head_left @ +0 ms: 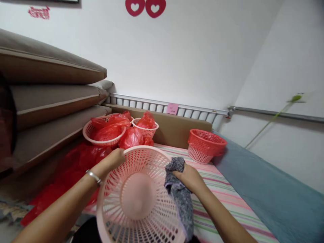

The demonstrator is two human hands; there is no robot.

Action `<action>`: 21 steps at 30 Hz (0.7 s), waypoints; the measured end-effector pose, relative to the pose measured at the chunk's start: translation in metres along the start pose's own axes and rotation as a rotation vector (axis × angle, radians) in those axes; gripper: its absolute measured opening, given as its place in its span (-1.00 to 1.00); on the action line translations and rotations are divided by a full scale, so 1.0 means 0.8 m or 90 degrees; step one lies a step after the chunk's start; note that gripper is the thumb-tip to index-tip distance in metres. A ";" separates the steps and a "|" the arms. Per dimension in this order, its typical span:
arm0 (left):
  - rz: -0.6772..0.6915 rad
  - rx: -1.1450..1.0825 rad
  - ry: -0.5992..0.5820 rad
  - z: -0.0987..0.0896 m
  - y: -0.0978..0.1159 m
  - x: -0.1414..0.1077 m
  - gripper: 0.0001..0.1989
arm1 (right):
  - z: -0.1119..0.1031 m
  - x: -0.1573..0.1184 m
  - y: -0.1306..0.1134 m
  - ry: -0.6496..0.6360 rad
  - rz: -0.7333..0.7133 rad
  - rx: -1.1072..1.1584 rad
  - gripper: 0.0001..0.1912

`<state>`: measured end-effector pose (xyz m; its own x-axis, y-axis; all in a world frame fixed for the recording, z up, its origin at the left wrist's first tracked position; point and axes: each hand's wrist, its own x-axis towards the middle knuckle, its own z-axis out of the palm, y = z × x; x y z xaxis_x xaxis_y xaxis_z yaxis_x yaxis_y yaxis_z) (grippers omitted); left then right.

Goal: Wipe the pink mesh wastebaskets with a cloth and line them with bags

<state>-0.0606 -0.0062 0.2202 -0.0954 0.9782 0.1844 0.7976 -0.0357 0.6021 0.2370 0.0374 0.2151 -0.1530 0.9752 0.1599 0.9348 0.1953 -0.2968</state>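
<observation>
A large pink plastic basket (138, 195) with slotted sides is tilted so that I look into its bare inside. My left hand (115, 160), with a silver bracelet at the wrist, is closed on the basket's upper left rim; the fingertips are hidden behind it. On the right side, my right hand (187, 176) is closed around a grey cloth (181, 199) with a purple edge. The cloth lies against the basket's right rim and hangs down over it.
Red plastic bags (73, 168) lie at the left. Pink baskets with red bags (106, 131) stand behind. Another basket lined with red plastic (205, 145) is at the right on the striped sheet (227, 195). Stacked cushions (50, 98) rise at the left.
</observation>
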 end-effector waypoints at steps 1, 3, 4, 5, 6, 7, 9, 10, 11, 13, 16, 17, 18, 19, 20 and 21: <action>-0.013 0.005 -0.009 -0.003 -0.006 -0.006 -0.82 | 0.004 -0.007 0.006 0.007 0.014 0.018 -0.65; -0.018 0.022 -0.028 -0.010 -0.005 -0.016 -0.87 | 0.003 -0.018 0.011 0.033 0.019 0.039 -0.68; -0.006 0.030 -0.033 -0.014 0.001 -0.020 -0.88 | -0.003 -0.021 0.008 0.046 0.008 0.043 -0.69; 0.013 0.040 -0.042 -0.018 0.010 -0.021 -0.88 | -0.011 -0.023 0.003 0.057 -0.015 0.043 -0.71; 0.036 0.050 -0.054 -0.021 0.022 -0.020 -0.89 | -0.021 -0.025 -0.005 0.070 -0.051 0.040 -0.73; 0.062 0.060 -0.067 -0.022 0.035 -0.018 -0.90 | -0.030 -0.025 -0.015 0.087 -0.098 0.031 -0.75; 0.114 0.078 -0.087 -0.017 0.061 -0.009 -0.91 | -0.047 -0.025 -0.039 0.135 -0.206 -0.006 -0.82; 0.141 0.084 -0.092 -0.011 0.073 -0.003 -0.90 | -0.052 -0.024 -0.051 0.155 -0.252 -0.031 -0.85; 0.165 0.089 -0.095 -0.003 0.082 0.003 -0.88 | -0.054 -0.023 -0.061 0.169 -0.286 -0.057 -0.87; 0.195 0.097 -0.102 0.017 0.091 0.015 -0.84 | -0.050 -0.017 -0.071 0.162 -0.313 -0.094 -0.88; 0.172 0.120 -0.095 0.042 0.085 0.032 -0.85 | -0.033 -0.001 -0.058 0.136 -0.262 -0.080 -0.82; 0.150 0.128 -0.088 0.046 0.080 0.037 -0.85 | -0.025 0.004 -0.047 0.139 -0.231 -0.060 -0.78; 0.127 0.136 -0.080 0.046 0.074 0.041 -0.86 | -0.017 0.009 -0.033 0.144 -0.194 -0.038 -0.75; 0.102 0.143 -0.072 0.045 0.067 0.045 -0.86 | -0.007 0.012 -0.018 0.144 -0.149 -0.008 -0.71; 0.076 0.148 -0.064 0.041 0.060 0.048 -0.85 | 0.005 0.012 -0.002 0.132 -0.098 0.024 -0.69; 0.051 0.150 -0.056 0.036 0.054 0.049 -0.83 | 0.018 0.011 0.014 0.111 -0.046 0.056 -0.67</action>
<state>-0.0127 0.0366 0.2307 0.0183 0.9886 0.1494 0.9184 -0.0757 0.3883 0.2414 0.0495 0.1994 -0.1531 0.9271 0.3420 0.8904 0.2796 -0.3592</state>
